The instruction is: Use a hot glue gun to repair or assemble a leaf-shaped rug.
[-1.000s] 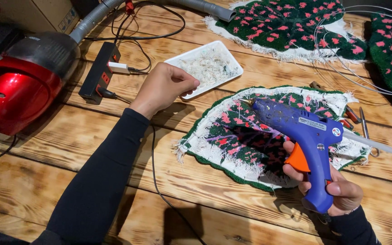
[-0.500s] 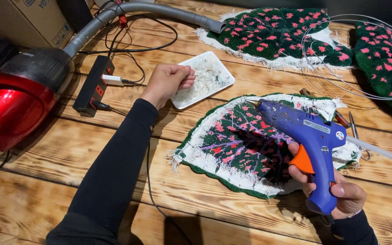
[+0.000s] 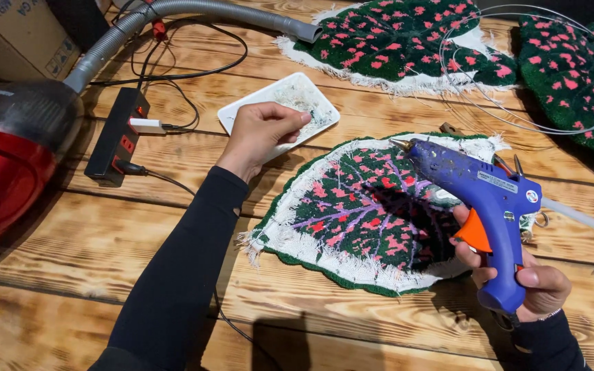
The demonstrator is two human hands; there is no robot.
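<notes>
Head view: right hand (image 3: 527, 275) clamps the blue plastic glue gun (image 3: 479, 199), nozzle aimed far-left over the leaf-shaped tufted rug (image 3: 352, 213); left hand (image 3: 262, 130), fingers curled, touches the white tray (image 3: 242, 113) far-left.

A plank table (image 3: 91, 275) of burnt, striped wood carries everything. At its centre lies a leaf rug (image 3: 359, 213), green and pink with a white fringe. At 12 o'clock lies a second rug (image 3: 407, 38); at 2 o'clock a third (image 3: 579, 75), with a wire hoop (image 3: 531, 69) between them. A white tray (image 3: 280, 106) sits at 11 o'clock. A black power strip (image 3: 117, 137) lies at 10 o'clock, a red vacuum (image 3: 1, 172) at 9 o'clock, its grey hose (image 3: 173, 14) running to 12.
</notes>
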